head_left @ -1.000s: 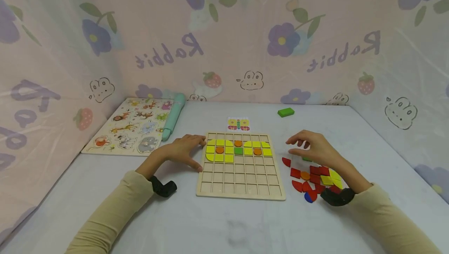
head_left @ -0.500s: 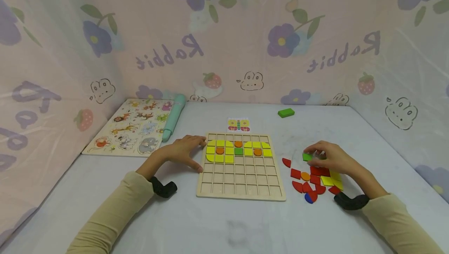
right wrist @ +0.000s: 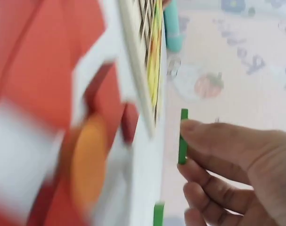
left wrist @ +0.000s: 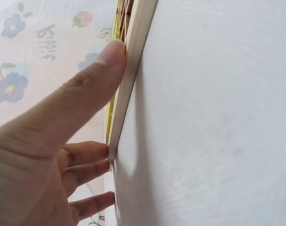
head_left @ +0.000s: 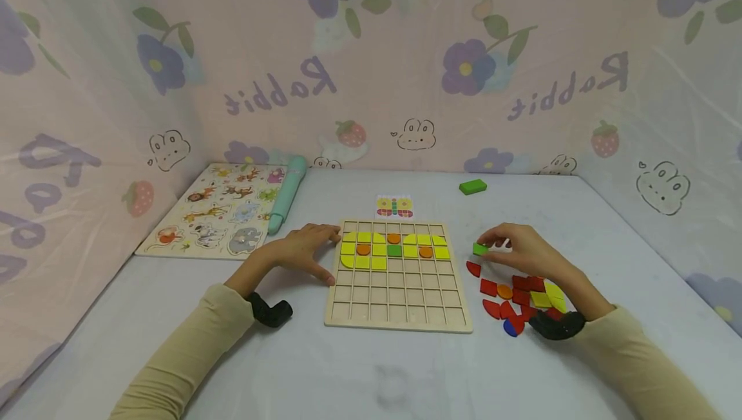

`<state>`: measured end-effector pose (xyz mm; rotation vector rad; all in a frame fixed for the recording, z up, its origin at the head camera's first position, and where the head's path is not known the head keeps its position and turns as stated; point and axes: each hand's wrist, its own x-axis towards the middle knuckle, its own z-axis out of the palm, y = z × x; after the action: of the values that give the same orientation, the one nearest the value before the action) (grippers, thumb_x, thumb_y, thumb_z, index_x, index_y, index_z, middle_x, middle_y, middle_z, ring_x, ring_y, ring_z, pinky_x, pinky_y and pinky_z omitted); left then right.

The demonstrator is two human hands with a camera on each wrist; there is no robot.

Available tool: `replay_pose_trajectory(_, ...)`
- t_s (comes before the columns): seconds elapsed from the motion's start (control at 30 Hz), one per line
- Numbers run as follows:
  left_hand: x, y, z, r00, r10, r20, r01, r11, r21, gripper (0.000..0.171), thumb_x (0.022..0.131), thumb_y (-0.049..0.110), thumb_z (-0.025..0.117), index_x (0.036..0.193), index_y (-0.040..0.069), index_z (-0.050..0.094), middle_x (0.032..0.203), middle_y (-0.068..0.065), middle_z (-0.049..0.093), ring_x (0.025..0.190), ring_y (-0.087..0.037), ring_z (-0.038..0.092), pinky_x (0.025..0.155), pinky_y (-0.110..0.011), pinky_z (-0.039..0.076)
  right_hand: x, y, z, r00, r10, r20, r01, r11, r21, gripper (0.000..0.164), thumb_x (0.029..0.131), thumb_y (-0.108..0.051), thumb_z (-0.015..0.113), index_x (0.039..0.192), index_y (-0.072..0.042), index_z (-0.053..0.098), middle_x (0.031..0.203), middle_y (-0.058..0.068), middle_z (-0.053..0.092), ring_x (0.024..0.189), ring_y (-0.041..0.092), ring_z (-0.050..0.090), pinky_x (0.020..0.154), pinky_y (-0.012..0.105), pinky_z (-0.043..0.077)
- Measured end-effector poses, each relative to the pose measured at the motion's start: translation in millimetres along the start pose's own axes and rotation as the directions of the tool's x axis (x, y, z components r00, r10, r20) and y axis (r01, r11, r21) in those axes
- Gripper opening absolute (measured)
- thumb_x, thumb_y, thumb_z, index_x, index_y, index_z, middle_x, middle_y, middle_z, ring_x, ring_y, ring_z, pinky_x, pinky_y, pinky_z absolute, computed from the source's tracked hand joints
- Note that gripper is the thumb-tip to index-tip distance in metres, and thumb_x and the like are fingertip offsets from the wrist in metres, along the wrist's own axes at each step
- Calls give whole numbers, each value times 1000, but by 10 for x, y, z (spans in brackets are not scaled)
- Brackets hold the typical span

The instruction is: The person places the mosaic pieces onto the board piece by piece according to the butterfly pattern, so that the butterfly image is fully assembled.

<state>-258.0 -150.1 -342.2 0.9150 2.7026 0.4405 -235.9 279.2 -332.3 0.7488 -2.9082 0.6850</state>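
A wooden grid board point(head_left: 400, 307) lies mid-table, its upper rows holding yellow tiles point(head_left: 364, 263), a few orange discs point(head_left: 426, 252) and one green square point(head_left: 394, 250). My left hand point(head_left: 303, 251) rests at the board's left edge, thumb and fingertips on the rim and fingers fairly straight; the left wrist view shows the thumb point(left wrist: 93, 82) along that edge. Right of the board, my right hand point(head_left: 518, 249) pinches a green square tile point(head_left: 480, 249) between thumb and fingers. In the right wrist view this tile point(right wrist: 183, 136) is seen edge-on, raised above the table.
Loose red tiles point(head_left: 489, 287), an orange disc point(head_left: 505, 291) and yellow pieces point(head_left: 542, 299) lie below the right hand. A green block point(head_left: 473, 186) sits farther back. Behind the board is a butterfly pattern card point(head_left: 395, 206). An animal puzzle point(head_left: 174, 239) and a teal pen-like object point(head_left: 286, 194) occupy the back left.
My right hand reached down to the green tile by the loose pieces, picked it up and carried it left toward the board. My left hand has stayed at the board's edge.
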Motion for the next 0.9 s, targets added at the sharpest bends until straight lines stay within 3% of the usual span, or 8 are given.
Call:
replay_pose_trajectory(0.23,0,-6,-1,1000,-2,-3,2,1000,-8,82,69,53,76,132,11,43,151,-10,28,136,-34,24,104,-58,25,355,-536,184,993,-117,-25,118,990,75,25,78,-14,76,101,-6,70,95,2,66,86,26,56,76,45,48)
replay_pose_trajectory(0.43,-1,-5,3,1000,-5,-3,5,1000,-8,81,69,53,76,131,12,44,150,-11,28,136,-34,25,103,-59,25,569,-861,428,980,-198,-18,199,973,119,25,77,-13,76,100,-6,70,94,1,68,84,23,59,73,39,48)
replay_pose_trajectory(0.63,12,-10,9,1000,-6,-2,6,1000,-1,81,69,54,75,132,13,44,150,-10,29,137,-34,23,103,-61,25,658,-959,634,972,-233,40,228,969,97,24,75,-16,77,97,-6,72,89,-2,68,81,17,57,71,28,47)
replay_pose_trajectory(0.9,-5,10,-2,1000,-13,-3,13,1000,-4,82,69,53,76,132,12,43,150,-10,29,136,-34,24,104,-60,25,687,-943,697,969,-233,79,225,970,92,21,76,-18,78,94,-8,72,85,-3,67,77,16,54,70,26,45)
